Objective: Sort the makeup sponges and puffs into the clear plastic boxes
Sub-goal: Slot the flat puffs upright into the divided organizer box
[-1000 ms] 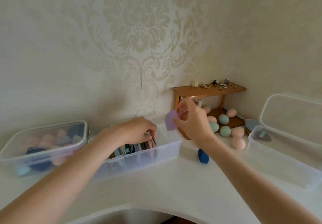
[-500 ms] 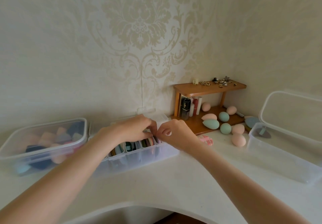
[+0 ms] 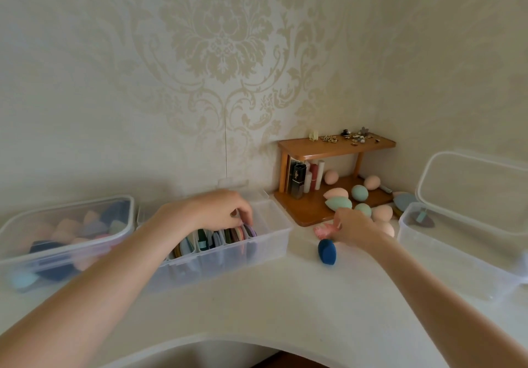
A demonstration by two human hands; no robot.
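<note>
the left hand (image 3: 220, 213) curls its fingertips over the upright row of flat puffs (image 3: 245, 231) in the middle clear box (image 3: 274, 239), holding them against the filled left part while the box's right end stands open. the right hand (image 3: 357, 229) reaches to a pink puff (image 3: 323, 230) on the white counter (image 3: 285, 296), fingers bent at it, though i cannot tell if they pinch it. a dark blue sponge (image 3: 327, 252) lies just near of it, loose egg sponges (image 3: 360, 191) crowd the wooden shelf (image 3: 308, 210) beyond, and the right box (image 3: 445, 249) sits open at the far right.

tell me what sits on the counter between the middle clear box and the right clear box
Head view: a dark blue sponge, a pink puff and the right hand reaching for it.
</note>
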